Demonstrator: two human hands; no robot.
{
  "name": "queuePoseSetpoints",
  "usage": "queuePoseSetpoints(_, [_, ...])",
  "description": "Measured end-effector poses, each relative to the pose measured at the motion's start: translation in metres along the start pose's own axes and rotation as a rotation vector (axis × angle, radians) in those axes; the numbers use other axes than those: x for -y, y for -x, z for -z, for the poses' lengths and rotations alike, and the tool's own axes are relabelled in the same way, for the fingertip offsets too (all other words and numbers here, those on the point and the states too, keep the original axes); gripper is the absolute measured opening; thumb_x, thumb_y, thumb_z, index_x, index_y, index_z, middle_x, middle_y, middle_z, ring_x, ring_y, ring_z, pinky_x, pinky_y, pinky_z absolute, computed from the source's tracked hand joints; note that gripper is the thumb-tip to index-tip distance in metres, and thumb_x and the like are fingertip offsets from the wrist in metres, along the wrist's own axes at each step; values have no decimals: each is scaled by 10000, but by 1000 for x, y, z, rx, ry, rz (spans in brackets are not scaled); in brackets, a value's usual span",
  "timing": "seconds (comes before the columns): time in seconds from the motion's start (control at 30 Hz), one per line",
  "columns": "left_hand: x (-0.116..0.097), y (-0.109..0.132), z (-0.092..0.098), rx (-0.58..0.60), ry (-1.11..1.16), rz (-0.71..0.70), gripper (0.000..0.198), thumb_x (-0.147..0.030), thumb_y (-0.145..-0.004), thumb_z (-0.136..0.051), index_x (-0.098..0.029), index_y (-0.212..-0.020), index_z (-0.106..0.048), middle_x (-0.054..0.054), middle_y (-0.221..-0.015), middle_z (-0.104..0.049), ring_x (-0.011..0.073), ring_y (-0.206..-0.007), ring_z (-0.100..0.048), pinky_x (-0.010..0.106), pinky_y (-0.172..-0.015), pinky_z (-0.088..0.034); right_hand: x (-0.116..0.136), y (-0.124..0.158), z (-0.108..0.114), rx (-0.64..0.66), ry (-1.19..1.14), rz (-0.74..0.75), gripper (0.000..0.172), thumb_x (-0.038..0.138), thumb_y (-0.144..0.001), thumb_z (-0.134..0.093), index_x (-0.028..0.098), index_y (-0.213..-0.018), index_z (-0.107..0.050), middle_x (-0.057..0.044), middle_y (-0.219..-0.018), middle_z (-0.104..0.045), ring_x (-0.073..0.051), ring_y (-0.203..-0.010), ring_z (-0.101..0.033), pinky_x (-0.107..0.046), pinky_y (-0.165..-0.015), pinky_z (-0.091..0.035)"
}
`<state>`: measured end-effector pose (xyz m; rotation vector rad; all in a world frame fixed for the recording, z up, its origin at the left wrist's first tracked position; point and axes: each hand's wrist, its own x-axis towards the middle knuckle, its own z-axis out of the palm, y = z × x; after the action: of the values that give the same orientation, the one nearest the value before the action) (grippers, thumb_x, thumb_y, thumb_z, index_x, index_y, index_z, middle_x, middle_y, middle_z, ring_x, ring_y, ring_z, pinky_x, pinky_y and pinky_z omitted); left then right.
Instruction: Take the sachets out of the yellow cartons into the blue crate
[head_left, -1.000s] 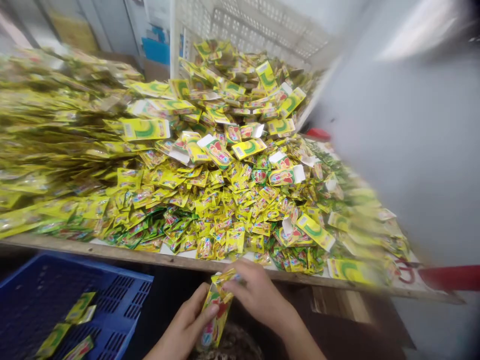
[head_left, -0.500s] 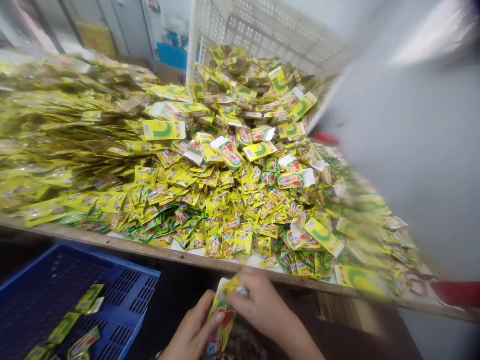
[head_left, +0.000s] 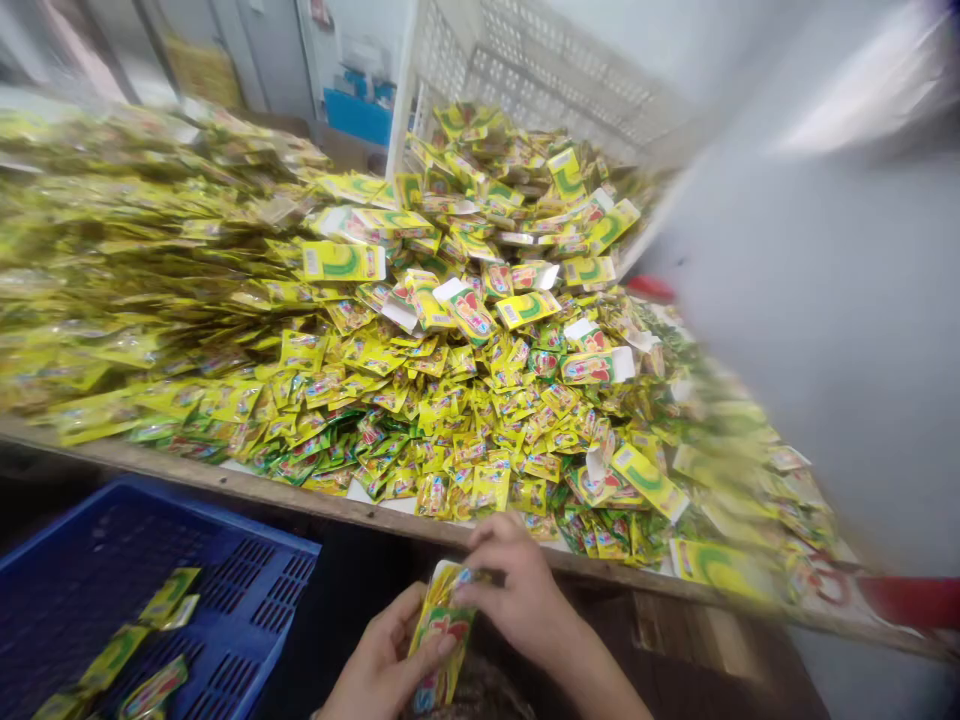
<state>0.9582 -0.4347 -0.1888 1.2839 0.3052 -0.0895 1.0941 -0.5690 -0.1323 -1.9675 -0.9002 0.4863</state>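
Note:
Low in front of me, my left hand [head_left: 390, 655] grips a small yellow and green carton [head_left: 442, 635] with red fruit printed on it. The carton stands tilted, its top end up. My right hand [head_left: 521, 595] is at that top end, thumb and fingers bent together on a small yellow sachet [head_left: 459, 578] at the opening. How far the sachet sits inside is partly hidden by the fingers. Beyond my hands, a heap of small yellow and green sachets [head_left: 487, 482] reaches the table's front edge, with several open-ended cartons [head_left: 465, 310] lying on it.
A blue slotted crate [head_left: 259, 580] at lower left holds several filled-looking cartons [head_left: 116, 655]. At the back, a white perforated crate [head_left: 517, 65] lies tipped with cartons spilling out. The table's wooden edge [head_left: 300, 495] runs between heap and hands. A grey wall [head_left: 810, 300] bounds the right.
The sachet in my right fingers now sits lower at the carton's top. My right hand's fingers have lifted and bent more. The view has shifted slightly.

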Motion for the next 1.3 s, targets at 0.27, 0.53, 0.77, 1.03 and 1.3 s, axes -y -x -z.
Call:
queuePoseSetpoints(0.27, [4, -4, 4, 17, 39, -14, 386, -324, -813, -707, -192, -1169, -642, 32, -948, -665, 209, -906, -567, 296, -838, -463, 1, 11, -16, 148, -48, 44, 53, 268, -797, -753, 226, -828, -758, -7, -1084, -631, -169, -1066, -524, -294, -941, -380])
queuePoseSetpoints(0.53, [-7, -8, -2, -26, 237, 41, 402, -403, -853, -655, -205, -1203, -645, 66, -1121, -681, 244, -1017, -594, 329, -897, -469, -12, 13, -14, -2, -317, -87, 113, 310, -817, -723, 241, -902, -752, -33, -987, -655, -177, -941, -589, -286, -803, -451])
queuePoseSetpoints(0.77, [-37, 2, -6, -50, 657, 335, 324, -329, -843, -642, -97, -1065, -685, 151, -909, -717, 303, -861, -677, 372, -768, -504, -18, 21, -41, 65, -945, -550, 350, 394, -719, -766, 175, -912, -574, 26, -744, -592, -37, -399, -419, -141, -314, -280])
queuePoseSetpoints(1.03, [-24, -3, 16, -228, 336, 215, 254, -382, -759, -747, -148, -809, -660, 37, -743, -645, 173, -694, -597, 256, -665, -459, -7, 9, -42, 109, -811, -494, 364, 464, -767, -724, 128, -902, -762, -50, -714, -663, -80, -452, -524, -169, -382, -413])
queuePoseSetpoints(1.3, [-19, -1, 28, -231, -45, 128, 337, -471, -797, -690, -159, -924, -713, 61, -899, -709, 208, -879, -609, 259, -799, -473, -13, 9, -45, 64, -856, -498, 398, 432, -630, -841, 110, -856, -776, -94, -744, -710, -143, -570, -608, -196, -445, -478])
